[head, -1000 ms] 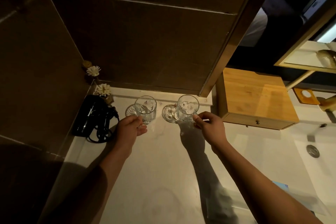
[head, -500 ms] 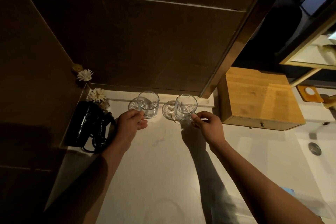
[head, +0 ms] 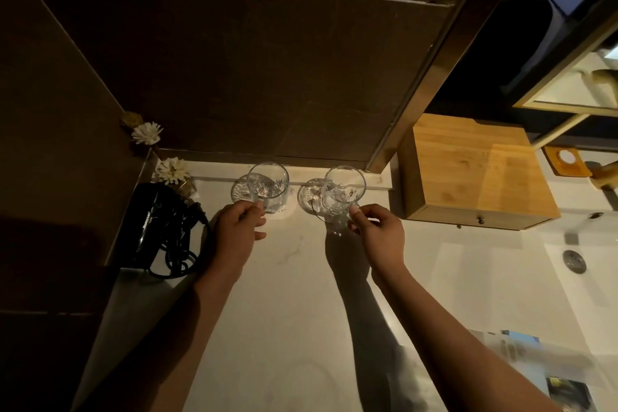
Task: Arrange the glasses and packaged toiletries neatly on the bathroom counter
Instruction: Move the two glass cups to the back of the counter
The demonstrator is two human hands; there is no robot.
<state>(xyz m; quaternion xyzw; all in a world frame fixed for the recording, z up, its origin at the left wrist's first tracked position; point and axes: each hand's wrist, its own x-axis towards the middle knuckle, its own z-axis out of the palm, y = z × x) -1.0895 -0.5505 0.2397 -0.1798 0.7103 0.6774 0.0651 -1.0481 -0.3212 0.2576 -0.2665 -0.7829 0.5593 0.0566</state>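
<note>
Two clear cut-glass tumblers stand upright near the back wall of the white counter [head: 287, 304]. My left hand [head: 235, 231] grips the left glass [head: 269, 185] at its base. My right hand [head: 379, 232] pinches the right glass [head: 342, 192] low on its near side. Each glass is over or beside a round glass coaster: the left coaster [head: 239, 190] and the right coaster [head: 309, 194] show behind them. Packaged toiletries [head: 541, 368] lie at the near right edge of the view, blurred.
A black hair dryer [head: 157, 227] with coiled cord sits at the left wall. White flowers [head: 172, 170] stand in the back left corner. A wooden box [head: 475, 174] with a drawer knob sits to the right of the glasses; the sink drain [head: 574, 261] lies farther right.
Both hands have pushed the glasses back toward the wall and the coasters. The view has shifted slightly; the grips are unchanged.
</note>
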